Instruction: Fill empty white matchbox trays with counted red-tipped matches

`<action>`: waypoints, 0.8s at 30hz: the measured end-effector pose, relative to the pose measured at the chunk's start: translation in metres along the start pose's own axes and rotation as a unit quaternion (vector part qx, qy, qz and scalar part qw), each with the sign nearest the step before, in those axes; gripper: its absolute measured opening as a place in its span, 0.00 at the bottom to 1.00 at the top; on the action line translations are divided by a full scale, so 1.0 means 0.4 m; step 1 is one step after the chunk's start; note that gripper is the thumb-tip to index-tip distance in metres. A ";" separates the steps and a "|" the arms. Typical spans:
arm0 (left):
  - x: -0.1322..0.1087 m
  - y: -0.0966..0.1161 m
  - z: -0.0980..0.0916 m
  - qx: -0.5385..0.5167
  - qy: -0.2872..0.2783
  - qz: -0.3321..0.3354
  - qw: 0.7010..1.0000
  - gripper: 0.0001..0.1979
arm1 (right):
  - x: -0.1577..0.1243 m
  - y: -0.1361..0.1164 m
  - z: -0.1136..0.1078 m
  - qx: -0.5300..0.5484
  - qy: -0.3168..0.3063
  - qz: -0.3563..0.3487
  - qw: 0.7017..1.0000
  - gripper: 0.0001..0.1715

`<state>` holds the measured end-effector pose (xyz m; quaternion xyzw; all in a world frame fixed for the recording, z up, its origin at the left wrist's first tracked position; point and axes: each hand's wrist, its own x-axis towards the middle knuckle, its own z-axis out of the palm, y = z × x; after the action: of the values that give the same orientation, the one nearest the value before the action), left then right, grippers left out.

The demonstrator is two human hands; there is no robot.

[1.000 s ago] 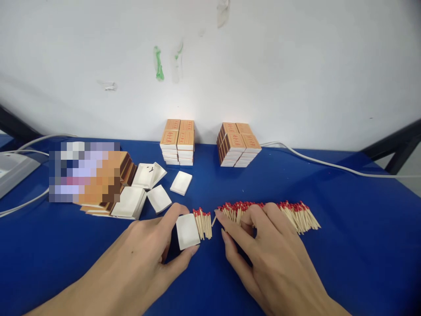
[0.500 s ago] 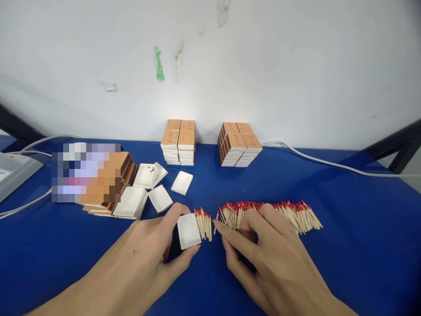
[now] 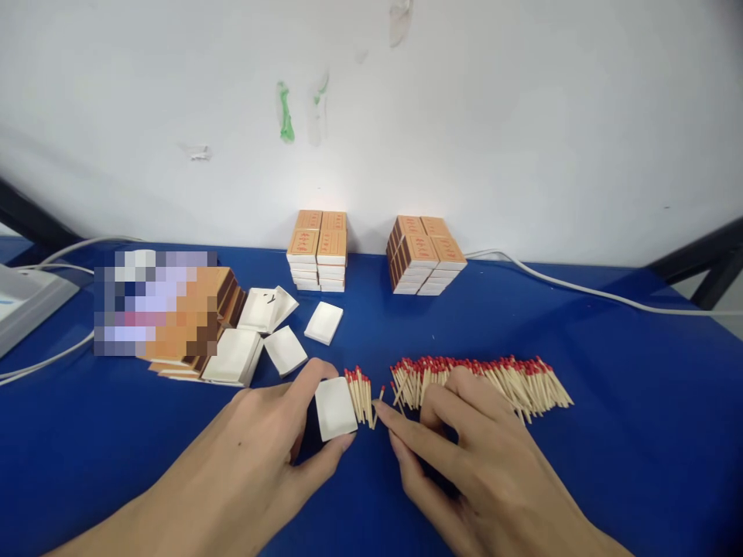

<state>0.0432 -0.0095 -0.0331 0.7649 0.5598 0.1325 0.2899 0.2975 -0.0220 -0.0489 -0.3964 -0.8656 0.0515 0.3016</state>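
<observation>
By the match bunch (image 3: 360, 396): left hand (image 3: 261, 437) grips a tray (image 3: 337, 408);
Loose match (image 3: 381, 394): slid nearer the bunch, so split from the pile (image 3: 511, 383);
Right hand (image 3: 481, 460): unclenched, fingertip on it

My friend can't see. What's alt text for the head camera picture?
A left hand holds a white tray beside some red-tipped matches; the right hand touches one match near a longer row. Two matchbox stacks stand behind.

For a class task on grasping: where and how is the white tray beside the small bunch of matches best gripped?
Probably pinch the white tray from the left by its near and far edges: they face each other, and matches lie along its right side.
</observation>
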 end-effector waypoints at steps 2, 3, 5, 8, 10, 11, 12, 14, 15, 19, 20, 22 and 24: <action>0.000 0.002 -0.002 0.001 -0.008 -0.004 1.000 0.11 | -0.004 0.004 0.005 -0.010 0.025 0.000 1.000 0.10; -0.001 0.002 -0.002 0.001 -0.009 -0.004 1.000 0.11 | -0.004 0.006 0.007 -0.014 0.033 0.003 0.999 0.10; -0.003 0.001 -0.003 0.000 -0.005 -0.003 1.000 0.11 | -0.004 0.008 0.009 -0.019 0.034 0.009 0.999 0.09; -0.006 -0.002 -0.002 0.001 -0.002 0.002 1.000 0.11 | 0.000 0.007 0.007 -0.019 0.007 0.009 1.000 0.10; -0.007 -0.004 -0.001 0.003 -0.005 0.004 1.000 0.10 | 0.000 0.007 0.004 -0.028 -0.017 0.009 0.999 0.12; -0.006 -0.005 -0.001 0.004 -0.004 0.003 1.000 0.10 | -0.001 0.007 0.003 -0.035 -0.026 0.008 0.999 0.14; -0.005 -0.005 0.000 0.005 -0.003 0.002 1.000 0.10 | -0.002 0.008 0.002 -0.040 -0.030 0.006 0.999 0.15; -0.003 -0.004 0.000 0.001 -0.002 0.000 1.000 0.10 | -0.005 0.010 0.003 -0.045 -0.021 0.001 0.999 0.14; -0.001 -0.003 0.000 -0.001 -0.003 -0.001 1.000 0.10 | -0.006 0.011 0.004 -0.046 -0.011 0.000 0.999 0.14; 0.000 -0.001 0.001 -0.005 0.000 0.002 1.000 0.10 | -0.005 0.001 0.003 -0.022 0.029 -0.004 0.999 0.11; -0.001 -0.001 0.001 -0.005 0.002 0.002 1.000 0.10 | -0.003 -0.003 0.002 -0.009 0.028 -0.003 1.000 0.11; -0.004 -0.001 0.000 -0.003 0.002 0.002 1.000 0.09 | 0.000 -0.010 -0.002 0.014 0.023 0.001 1.000 0.11; -0.007 -0.001 -0.001 0.002 -0.001 0.001 1.000 0.10 | 0.001 -0.012 -0.004 0.017 0.022 0.002 1.000 0.10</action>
<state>0.0415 -0.0117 -0.0327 0.7662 0.5592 0.1309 0.2884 0.2949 -0.0253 -0.0459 -0.3945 -0.8569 0.0580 0.3266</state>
